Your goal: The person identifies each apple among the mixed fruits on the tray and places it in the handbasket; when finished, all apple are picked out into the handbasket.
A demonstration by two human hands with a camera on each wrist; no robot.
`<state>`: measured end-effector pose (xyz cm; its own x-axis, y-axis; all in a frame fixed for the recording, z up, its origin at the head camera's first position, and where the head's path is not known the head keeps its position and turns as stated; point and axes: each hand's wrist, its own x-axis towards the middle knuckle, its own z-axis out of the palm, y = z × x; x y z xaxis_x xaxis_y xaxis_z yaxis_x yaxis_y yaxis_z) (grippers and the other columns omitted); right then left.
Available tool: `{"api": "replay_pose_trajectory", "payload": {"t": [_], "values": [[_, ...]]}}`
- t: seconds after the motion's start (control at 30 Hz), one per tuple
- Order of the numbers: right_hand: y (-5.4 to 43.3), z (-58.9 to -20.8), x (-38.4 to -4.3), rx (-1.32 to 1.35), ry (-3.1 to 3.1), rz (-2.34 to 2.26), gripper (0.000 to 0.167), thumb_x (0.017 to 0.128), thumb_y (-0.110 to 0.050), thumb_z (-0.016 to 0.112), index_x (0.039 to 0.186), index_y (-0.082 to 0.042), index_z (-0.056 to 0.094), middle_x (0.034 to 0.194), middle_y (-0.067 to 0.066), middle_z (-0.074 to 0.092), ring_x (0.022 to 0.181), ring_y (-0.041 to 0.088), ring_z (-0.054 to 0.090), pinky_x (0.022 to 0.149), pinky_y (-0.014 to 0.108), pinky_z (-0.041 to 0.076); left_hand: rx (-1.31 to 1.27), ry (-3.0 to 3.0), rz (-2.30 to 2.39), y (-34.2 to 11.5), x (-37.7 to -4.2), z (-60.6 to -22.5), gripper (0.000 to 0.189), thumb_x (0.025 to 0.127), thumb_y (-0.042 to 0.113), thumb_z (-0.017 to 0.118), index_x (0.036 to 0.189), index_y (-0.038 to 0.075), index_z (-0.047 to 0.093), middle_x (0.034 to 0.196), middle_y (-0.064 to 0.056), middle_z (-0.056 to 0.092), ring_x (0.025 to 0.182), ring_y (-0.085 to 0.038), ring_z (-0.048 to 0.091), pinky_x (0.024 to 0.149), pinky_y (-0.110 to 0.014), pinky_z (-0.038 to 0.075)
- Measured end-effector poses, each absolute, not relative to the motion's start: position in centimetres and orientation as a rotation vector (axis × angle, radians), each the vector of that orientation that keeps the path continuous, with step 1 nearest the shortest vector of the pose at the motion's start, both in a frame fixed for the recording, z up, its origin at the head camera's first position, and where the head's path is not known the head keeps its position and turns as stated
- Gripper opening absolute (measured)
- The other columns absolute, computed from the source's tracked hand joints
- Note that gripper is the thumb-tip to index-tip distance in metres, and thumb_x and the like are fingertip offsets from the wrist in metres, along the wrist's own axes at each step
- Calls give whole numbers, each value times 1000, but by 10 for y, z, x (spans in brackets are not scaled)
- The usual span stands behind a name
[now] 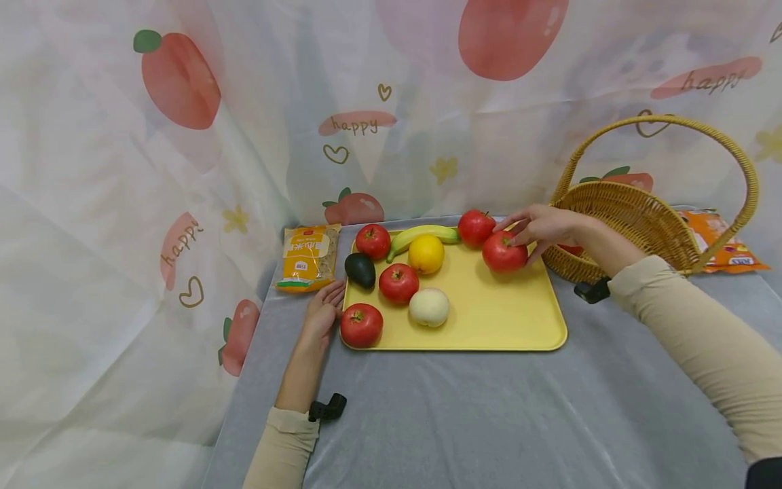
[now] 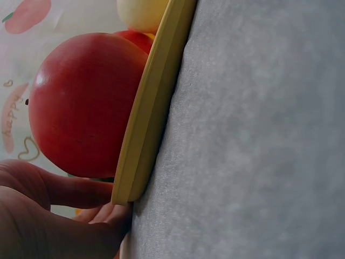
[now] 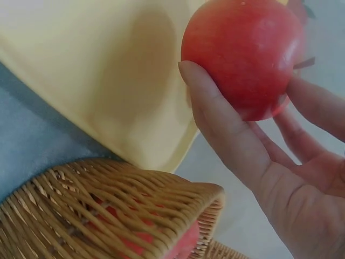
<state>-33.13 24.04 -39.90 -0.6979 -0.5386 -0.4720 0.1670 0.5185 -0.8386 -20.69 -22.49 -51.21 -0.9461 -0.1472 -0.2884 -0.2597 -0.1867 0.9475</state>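
My right hand (image 1: 546,225) pinches a red apple (image 1: 504,252) between thumb and fingers, over the back right part of the yellow tray (image 1: 489,319). In the right wrist view the apple (image 3: 242,54) shows its stem, and its shadow falls on the tray. Another red apple (image 1: 476,228) sits just behind it. My left hand (image 1: 322,314) holds the tray's left edge; in the left wrist view thumb and fingers meet the rim (image 2: 145,118) at the corner, beside a red apple (image 2: 89,105).
More red apples, an avocado (image 1: 360,270), a banana (image 1: 421,238), a yellow lemon-like fruit (image 1: 426,254) and a pale round fruit (image 1: 430,307) lie on the tray. A wicker basket (image 1: 635,217) with red fruit stands right. Packets flank them: yellow (image 1: 308,258), orange (image 1: 727,241).
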Motion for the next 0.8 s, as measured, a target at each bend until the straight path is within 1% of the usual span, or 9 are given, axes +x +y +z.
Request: {"api": "replay_pose_trajectory", "payload": {"t": [0.1, 0.43, 0.63, 0.8], "values": [[241, -394, -329, -285, 2034, -1226, 56, 103, 0, 56, 156, 4, 39, 153, 28, 42, 118, 29, 62, 91, 61, 57, -468, 1947, 2328, -225, -207, -513, 87, 70, -32, 33, 153, -7, 42, 157, -24, 45, 149, -33, 41, 123, -41, 32], [248, -377, -329, -294, 2053, -1237, 55, 104, 0, 54, 157, 3, 39, 157, 29, 39, 122, 32, 60, 92, 61, 57, -482, 1945, 2316, -225, -207, -514, 87, 71, -32, 33, 153, -6, 42, 158, -24, 45, 149, -33, 41, 123, -42, 32], [255, -370, -330, -306, 2069, -1252, 58, 103, -5, 59, 156, 3, 38, 155, 28, 41, 120, 34, 61, 90, 60, 58, -493, 1955, 2316, -225, -208, -515, 87, 70, -32, 34, 153, -6, 43, 157, -24, 46, 148, -32, 42, 123, -42, 32], [260, -363, -328, -295, 2078, -1265, 57, 103, -4, 58, 157, 2, 39, 156, 25, 40, 120, 33, 61, 92, 62, 57, -500, 1958, 2307, -226, -208, -515, 88, 70, -32, 34, 153, -6, 42, 157, -24, 46, 148, -32, 42, 123, -42, 32]]}}
